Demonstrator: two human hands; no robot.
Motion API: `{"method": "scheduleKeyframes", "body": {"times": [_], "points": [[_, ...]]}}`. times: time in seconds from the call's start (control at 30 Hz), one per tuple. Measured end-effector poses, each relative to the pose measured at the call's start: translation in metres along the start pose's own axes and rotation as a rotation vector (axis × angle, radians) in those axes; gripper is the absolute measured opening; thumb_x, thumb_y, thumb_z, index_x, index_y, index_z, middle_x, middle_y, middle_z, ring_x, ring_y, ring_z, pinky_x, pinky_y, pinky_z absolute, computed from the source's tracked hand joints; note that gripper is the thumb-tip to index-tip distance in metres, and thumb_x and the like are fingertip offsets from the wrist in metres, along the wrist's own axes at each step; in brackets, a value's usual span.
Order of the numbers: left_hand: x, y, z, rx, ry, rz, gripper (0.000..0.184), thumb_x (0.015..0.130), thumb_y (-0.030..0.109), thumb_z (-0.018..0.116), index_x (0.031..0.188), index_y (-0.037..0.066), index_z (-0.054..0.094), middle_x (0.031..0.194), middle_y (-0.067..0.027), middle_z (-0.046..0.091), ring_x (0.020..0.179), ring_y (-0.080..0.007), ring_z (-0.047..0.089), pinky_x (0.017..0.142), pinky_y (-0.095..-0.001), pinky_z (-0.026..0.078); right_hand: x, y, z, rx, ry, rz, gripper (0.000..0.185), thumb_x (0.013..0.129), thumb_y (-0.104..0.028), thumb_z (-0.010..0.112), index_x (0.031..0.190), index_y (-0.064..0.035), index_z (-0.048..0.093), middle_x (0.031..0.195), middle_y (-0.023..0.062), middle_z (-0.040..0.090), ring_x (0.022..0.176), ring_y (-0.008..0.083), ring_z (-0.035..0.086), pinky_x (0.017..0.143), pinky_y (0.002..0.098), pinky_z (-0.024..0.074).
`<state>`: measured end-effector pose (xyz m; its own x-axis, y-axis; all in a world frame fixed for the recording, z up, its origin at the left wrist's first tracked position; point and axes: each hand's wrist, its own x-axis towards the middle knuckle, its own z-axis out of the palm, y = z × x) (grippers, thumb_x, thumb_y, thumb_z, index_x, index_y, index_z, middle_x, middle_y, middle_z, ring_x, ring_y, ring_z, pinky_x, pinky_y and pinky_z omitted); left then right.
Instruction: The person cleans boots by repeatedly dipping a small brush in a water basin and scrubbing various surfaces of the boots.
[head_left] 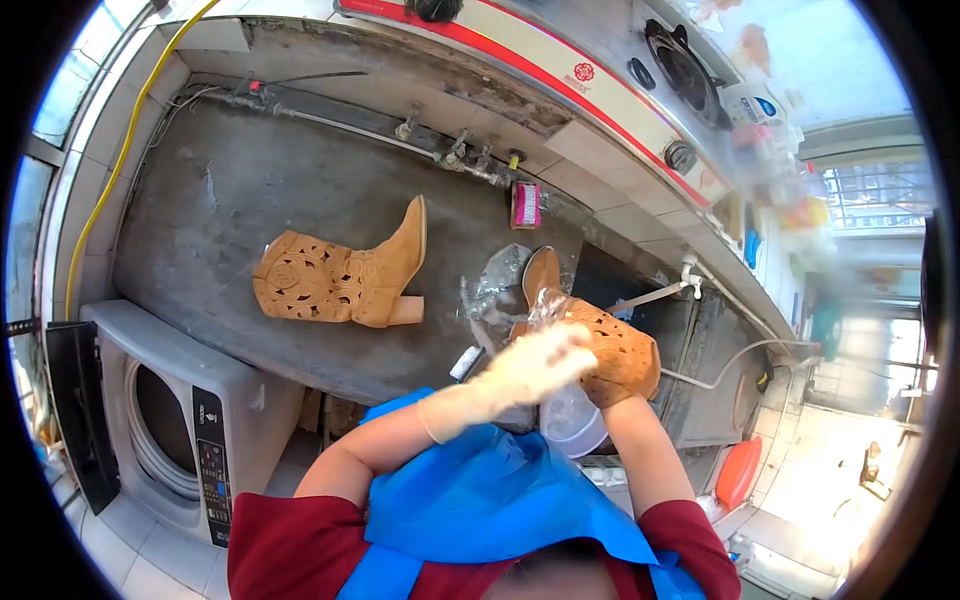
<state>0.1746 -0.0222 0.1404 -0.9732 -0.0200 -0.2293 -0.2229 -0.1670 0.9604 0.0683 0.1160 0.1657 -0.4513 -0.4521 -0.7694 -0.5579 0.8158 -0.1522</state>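
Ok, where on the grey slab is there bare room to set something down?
Widest bare patch: the grey slab between the tiled wall and the lying boot. A narrower strip runs between that boot and the metal pipe. Crowded: around the gloved right hand, with the second boot, white tub and a small white-and-black item close by.

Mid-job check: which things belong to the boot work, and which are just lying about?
Belongs to the job:
Tan cut-out leather-look boot, right arm inside its shaft, cream-gloved left hand over it
Matching tan boot on its side
Probably: round white plastic bucket; black-and-white brush-like item

Seemingly lying about:
Pink rectangular packet
Long yellow hose or cable
Red plastic object
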Motion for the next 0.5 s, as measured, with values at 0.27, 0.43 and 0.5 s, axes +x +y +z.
{"method": "scheduleKeyframes", "body": {"times": [0.27, 0.43, 0.5], "points": [[0.079, -0.141, -0.060, -0.999, -0.001, -0.223, 0.076, 0.089, 0.060, 0.057, 0.142, 0.008, 0.040, 0.130, -0.0137, 0.054, 0.119, -0.0242, 0.052, 0.100, -0.0377, 0.043, -0.018, 0.001, 0.009, 0.006, 0.077, 0.017, 0.029, 0.084, -0.015, 0.065, 0.110, -0.0027, 0.068, 0.104, 0.0138, 0.071, 0.093, 0.0287, 0.069, 0.079, 0.0367, 0.0534], [0.075, -0.079, -0.070, -1.271, -0.129, 0.001, 0.087, 0.084, 0.074, 0.052, 0.139, 0.007, 0.046, 0.133, -0.0170, 0.054, 0.123, -0.0334, 0.051, 0.107, -0.0511, 0.039, -0.035, 0.001, 0.024, -0.001, 0.151, 0.033, 0.029, 0.085, -0.014, 0.065, 0.111, -0.0017, 0.067, 0.104, 0.0133, 0.071, 0.093, 0.0285, 0.069, 0.079, 0.0367, 0.0533], [0.069, -0.070, -0.064, -1.197, 0.066, -0.033, 0.078, 0.085, 0.066, 0.059, 0.135, 0.006, 0.050, 0.122, -0.0178, 0.059, 0.111, -0.0330, 0.058, 0.098, -0.0490, 0.047, -0.042, -0.001, 0.027, -0.007, 0.182, 0.036, 0.029, 0.085, -0.014, 0.065, 0.111, -0.0013, 0.067, 0.104, 0.0131, 0.071, 0.093, 0.0284, 0.069, 0.079, 0.0367, 0.0533]]}}
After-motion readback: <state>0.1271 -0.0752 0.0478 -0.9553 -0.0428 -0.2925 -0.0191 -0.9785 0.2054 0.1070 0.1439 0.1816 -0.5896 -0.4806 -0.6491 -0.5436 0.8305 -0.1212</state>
